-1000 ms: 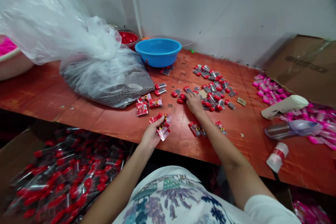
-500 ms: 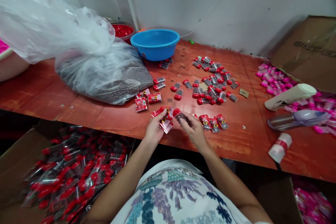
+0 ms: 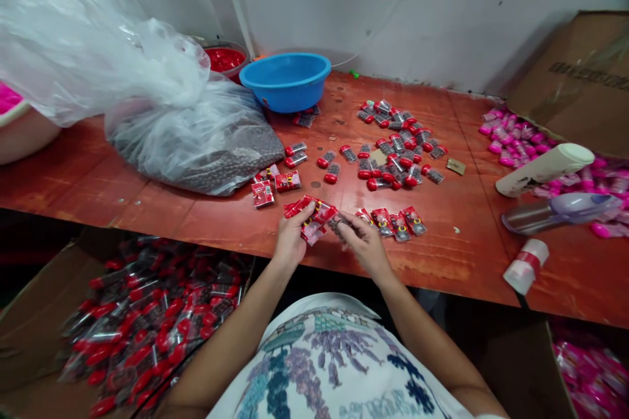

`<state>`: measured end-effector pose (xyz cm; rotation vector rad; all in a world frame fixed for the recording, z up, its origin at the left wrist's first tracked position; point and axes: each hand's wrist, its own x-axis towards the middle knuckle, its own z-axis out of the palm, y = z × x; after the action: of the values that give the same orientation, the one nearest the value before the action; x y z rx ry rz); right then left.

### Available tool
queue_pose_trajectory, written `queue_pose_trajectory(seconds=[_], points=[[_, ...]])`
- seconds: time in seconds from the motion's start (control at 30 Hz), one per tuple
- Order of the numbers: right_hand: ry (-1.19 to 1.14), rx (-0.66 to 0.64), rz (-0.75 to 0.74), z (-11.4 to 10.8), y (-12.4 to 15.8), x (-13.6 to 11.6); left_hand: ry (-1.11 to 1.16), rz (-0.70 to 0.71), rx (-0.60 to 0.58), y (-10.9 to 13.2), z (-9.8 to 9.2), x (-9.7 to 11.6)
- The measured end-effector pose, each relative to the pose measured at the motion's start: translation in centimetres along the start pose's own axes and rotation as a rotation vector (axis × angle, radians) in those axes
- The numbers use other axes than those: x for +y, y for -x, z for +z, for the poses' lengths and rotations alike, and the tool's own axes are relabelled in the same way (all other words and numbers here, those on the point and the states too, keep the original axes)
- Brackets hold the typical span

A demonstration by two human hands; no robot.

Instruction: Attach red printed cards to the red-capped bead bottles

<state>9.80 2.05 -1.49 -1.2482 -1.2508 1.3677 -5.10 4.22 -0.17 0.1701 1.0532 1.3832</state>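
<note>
1. At the near edge of the desk (image 3: 432,262), the left hand (image 3: 289,240) grips a bunch of red printed packets (image 3: 297,207), and the right hand (image 3: 364,242) pinches a small dark-filled container (image 3: 336,222) against them.
2. Fitting the container into a packet seems the step in hand; whether its end is already inside cannot be told.
3. The next move, I judge, calls for keeping the packet's mouth spread and pushing straight, without crumpling it.
4. Half a second earlier a gap separated container and packets; now they meet, while the packet row (image 3: 382,222) to the right lies unchanged.
</note>
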Motion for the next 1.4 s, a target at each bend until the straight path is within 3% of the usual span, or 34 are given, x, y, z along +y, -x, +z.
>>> queue_pose_trajectory(seconds=[0.2,0.47,0.73,0.83,1.0,1.07,1.3,1.4], points=[[-0.156,-0.044,0.062,-0.1,0.3,-0.7,-0.09,0.085,-0.143,0.9,0.2,-0.3],[-0.034,-0.153,-0.013,-1.4,0.4,-1.0,-0.21,0.139,-0.179,2.0,0.4,0.2],[0.24,-0.024,-0.304,-1.0,1.2,-0.7,-0.295,0.079,-0.135,2.0,0.3,0.1],[0.175,0.011,-0.26,-0.9,1.4,-0.7,-0.344,0.112,-0.141,1.9,0.1,0.0],[-0.123,0.03,0.016,-0.6,1.5,-0.4,-0.364,0.105,-0.208,2.0,0.0,0.2],[-0.136,0.04,0.027,-0.5,1.6,-0.2,-0.351,0.087,-0.232,2.1,0.1,0.2],[0.239,0.109,-0.313,-0.8,2.1,-0.1,-0.437,0.146,-0.169,1.9,0.2,-0.3],[0.264,0.12,-0.366,-0.8,2.2,-0.1,-0.458,0.16,-0.146,2.0,0.3,-0.3]])
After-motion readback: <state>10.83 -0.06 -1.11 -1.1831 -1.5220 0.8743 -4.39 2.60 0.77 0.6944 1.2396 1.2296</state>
